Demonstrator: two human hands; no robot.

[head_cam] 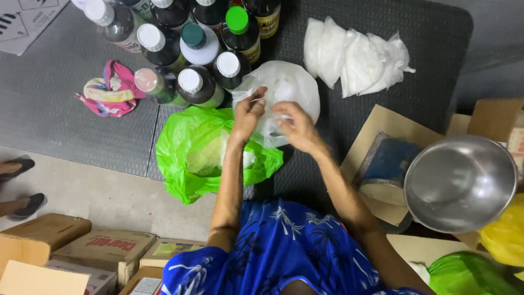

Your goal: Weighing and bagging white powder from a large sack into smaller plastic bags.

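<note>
Both hands work at the neck of a clear plastic bag of white powder.

The left hand and right hand pinch the clear bag, which sits at 12 o'clock above the green bag, bottles at 10, filled bags at 2, steel bowl at 4.
</note>
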